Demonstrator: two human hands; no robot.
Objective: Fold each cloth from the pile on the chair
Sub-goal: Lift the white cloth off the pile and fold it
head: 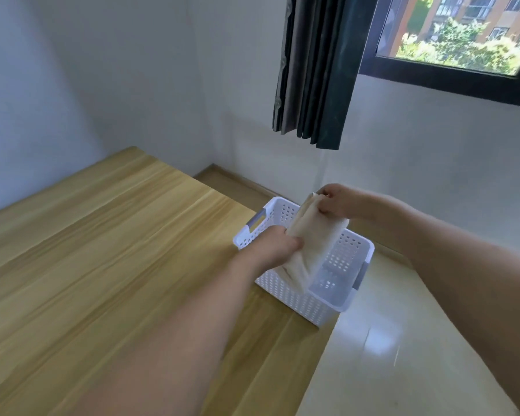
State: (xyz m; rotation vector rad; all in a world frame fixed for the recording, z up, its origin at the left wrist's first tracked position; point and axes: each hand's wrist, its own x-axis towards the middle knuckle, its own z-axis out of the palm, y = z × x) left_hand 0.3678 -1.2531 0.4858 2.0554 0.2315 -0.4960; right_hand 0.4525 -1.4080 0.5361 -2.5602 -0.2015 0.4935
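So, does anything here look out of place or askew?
Only the white basket: it sits at the table corner with part overhanging the edge. Both hands, left and right, grip the folded cloth over it.

Wide bare stretch of wooden table (102,265) to the left, open for a hand to pass. At the table's far right corner, a white perforated basket (294,298), its mouth partly filled by a folded cream cloth (309,241) gripped by the left hand (275,244) and right hand (338,202); some free room inside toward the right wall. Above and behind, open air up to the hanging dark curtain (315,70); glossy floor (388,340) open on the right.
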